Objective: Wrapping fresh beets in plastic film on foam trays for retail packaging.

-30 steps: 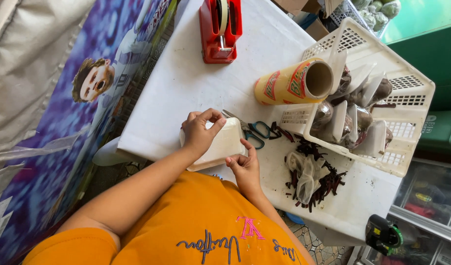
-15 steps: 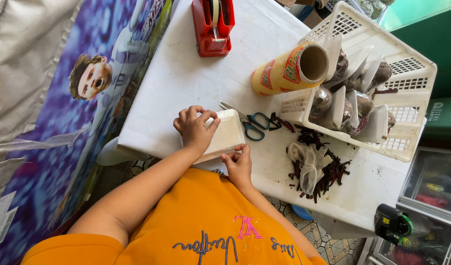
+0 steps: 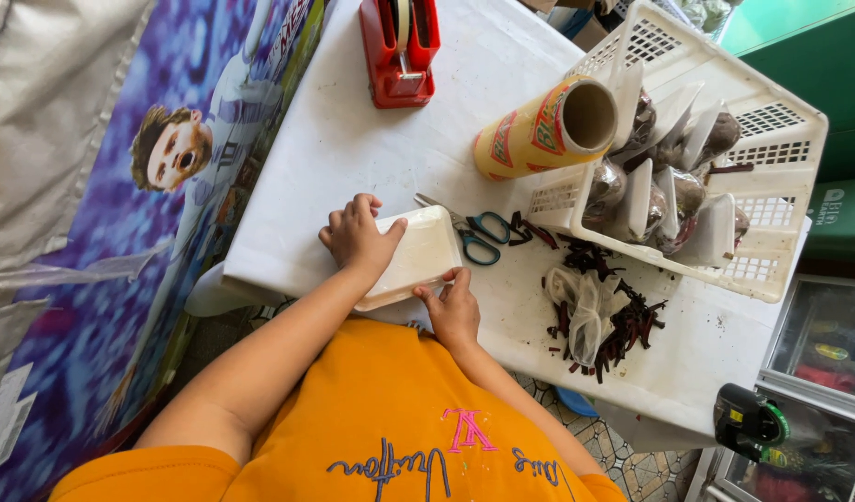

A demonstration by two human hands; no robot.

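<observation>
A white table is standing beside a big purple poster showing a printed figure, with patterned floor tiles showing below the table's near edge. The person in the orange shirt is leaning over the table's near edge, working on a shallow white foam tray that is lying flat there, partly overhanging the edge.

The left hand is resting on the tray's left end, fingers curled over the rim and thumb stretched along the top, gripping it. The right hand is sitting at the tray's near corner, fingertips pressing up against the rim, loosely curved rather than closed around anything.

Just beyond the tray, a pair of scissors with dark green handles is lying on the table, blades pointing toward the left hand. Near the scissors, a scatter of dark red stalks and trimmings is lying around a crumpled bit of clear plastic film. A white slotted basket is standing further back, holding wrapped dark beets on more foam trays. A roll with a yellow and red wrapper is leaning against the basket's left side. At the far edge a red tape dispenser is standing well apart from the hands.
</observation>
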